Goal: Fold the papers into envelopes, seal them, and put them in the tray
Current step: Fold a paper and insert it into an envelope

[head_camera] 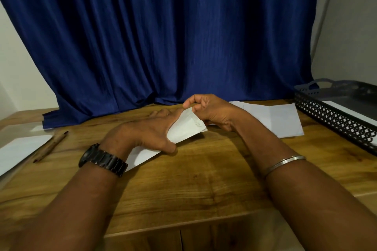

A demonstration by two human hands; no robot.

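Right-hand grip (212,114) on paper (186,128), partly under left hand (142,134)

Probably a home desk corner or small office. A wooden table (204,179) stands against a pleated blue curtain (163,36) and plain pale walls (346,26), with loose paper (281,120), a pencil (51,146) and a black lattice tray (334,121).
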